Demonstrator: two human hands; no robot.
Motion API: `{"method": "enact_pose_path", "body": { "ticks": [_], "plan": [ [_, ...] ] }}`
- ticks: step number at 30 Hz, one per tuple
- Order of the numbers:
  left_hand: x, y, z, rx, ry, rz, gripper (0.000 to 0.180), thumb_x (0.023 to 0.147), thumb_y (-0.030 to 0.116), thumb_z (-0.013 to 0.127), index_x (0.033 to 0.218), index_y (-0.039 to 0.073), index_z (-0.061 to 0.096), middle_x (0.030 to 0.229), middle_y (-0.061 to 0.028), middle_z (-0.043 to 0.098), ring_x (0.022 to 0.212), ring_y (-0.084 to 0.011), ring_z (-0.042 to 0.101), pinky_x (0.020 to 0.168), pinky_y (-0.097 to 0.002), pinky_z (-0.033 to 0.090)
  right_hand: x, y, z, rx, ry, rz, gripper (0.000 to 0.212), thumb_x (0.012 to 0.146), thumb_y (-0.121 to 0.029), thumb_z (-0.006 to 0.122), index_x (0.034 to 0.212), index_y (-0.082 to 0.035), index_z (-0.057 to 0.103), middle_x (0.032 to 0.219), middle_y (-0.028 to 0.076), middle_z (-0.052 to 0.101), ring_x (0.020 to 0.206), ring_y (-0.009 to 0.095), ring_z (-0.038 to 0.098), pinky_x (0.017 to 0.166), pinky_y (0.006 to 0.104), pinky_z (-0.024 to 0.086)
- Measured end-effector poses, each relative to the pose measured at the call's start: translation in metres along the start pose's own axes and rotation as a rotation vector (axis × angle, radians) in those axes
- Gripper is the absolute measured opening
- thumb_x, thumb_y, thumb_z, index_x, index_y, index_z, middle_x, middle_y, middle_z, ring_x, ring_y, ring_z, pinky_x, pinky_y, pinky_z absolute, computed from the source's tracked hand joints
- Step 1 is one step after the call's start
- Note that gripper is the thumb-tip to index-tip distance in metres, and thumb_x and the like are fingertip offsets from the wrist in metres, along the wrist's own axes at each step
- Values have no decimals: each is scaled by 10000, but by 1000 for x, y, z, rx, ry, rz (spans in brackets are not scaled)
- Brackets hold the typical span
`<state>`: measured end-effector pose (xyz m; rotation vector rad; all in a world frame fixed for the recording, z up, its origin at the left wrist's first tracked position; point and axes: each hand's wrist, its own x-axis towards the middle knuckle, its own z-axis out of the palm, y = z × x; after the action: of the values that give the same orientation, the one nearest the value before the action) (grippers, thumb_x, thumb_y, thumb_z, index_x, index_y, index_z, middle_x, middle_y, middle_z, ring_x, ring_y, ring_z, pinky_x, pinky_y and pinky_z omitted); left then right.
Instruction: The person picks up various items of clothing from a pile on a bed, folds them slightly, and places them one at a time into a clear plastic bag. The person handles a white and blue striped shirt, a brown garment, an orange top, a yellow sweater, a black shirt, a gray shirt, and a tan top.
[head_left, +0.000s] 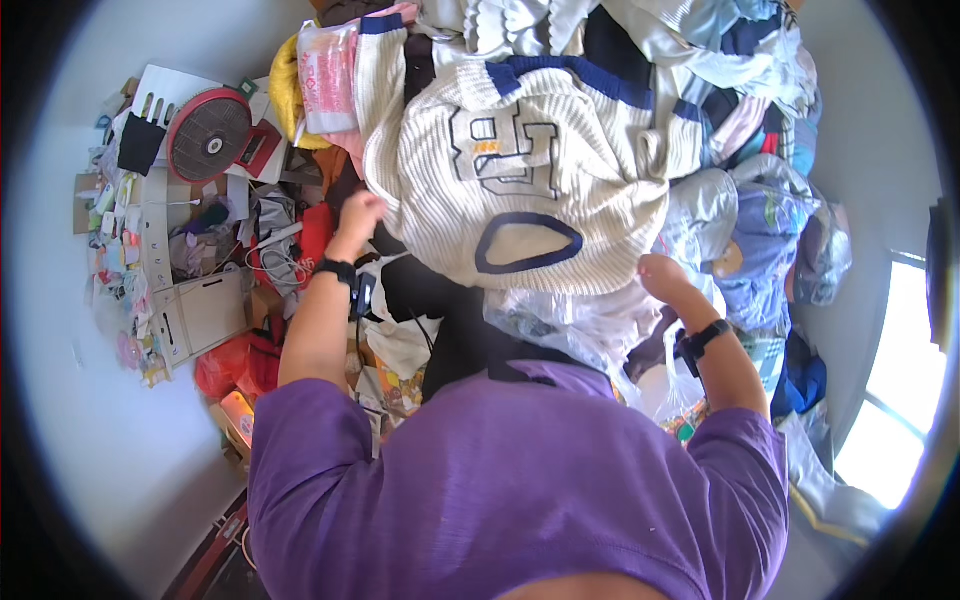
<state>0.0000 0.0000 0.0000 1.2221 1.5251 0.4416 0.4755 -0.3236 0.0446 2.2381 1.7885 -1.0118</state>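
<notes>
A cream ribbed knit sweater (430, 215) with navy trim lies spread over a heap of clothes. Its oval neck opening (528, 243) is towards me, and its navy hem (590, 72) lies at the far side. Outlined letter patches on its front appear upside down. My left hand (362, 215) is closed at the sweater's left edge, fingertips against the knit. Down at the near right edge, my right hand (662, 276) is closed on the fabric, its fingertips partly hidden.
Clothes in clear plastic bags (765, 235) are piled at the right. A pink-and-white package (330, 78) lies by a yellow item (285, 85) at the far left. A round red-rimmed appliance (210, 135) stands on the left among clutter. A bright window (890, 380) is at the right.
</notes>
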Motion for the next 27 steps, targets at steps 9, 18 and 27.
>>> {"method": "enact_pose_path", "body": {
  "ticks": [9,18,27],
  "plan": [
    [150,48,5,530,330,480,341,733,283,614,943,15,612,831,-177,628,783,-311,601,710,-363,457,35,42,-33,120,235,181,162,755,-156,453,812,-83,585,798,159,602,777,344,569,681,420,440],
    [119,77,-12,16,311,234,237,761,204,522,759,-32,540,638,-99,542,535,-187,555,441,-307,430,96,50,-87,-312,224,198,162,758,-114,481,888,-130,576,960,103,584,890,305,555,711,423,450],
    [-5,11,-128,-857,923,-96,313,792,329,546,850,24,512,781,-44,479,696,-158,499,681,-329,488,158,77,-92,-848,444,287,266,821,-203,481,1086,-200,493,1064,5,471,1023,195,459,793,600,354]
  ]
}}
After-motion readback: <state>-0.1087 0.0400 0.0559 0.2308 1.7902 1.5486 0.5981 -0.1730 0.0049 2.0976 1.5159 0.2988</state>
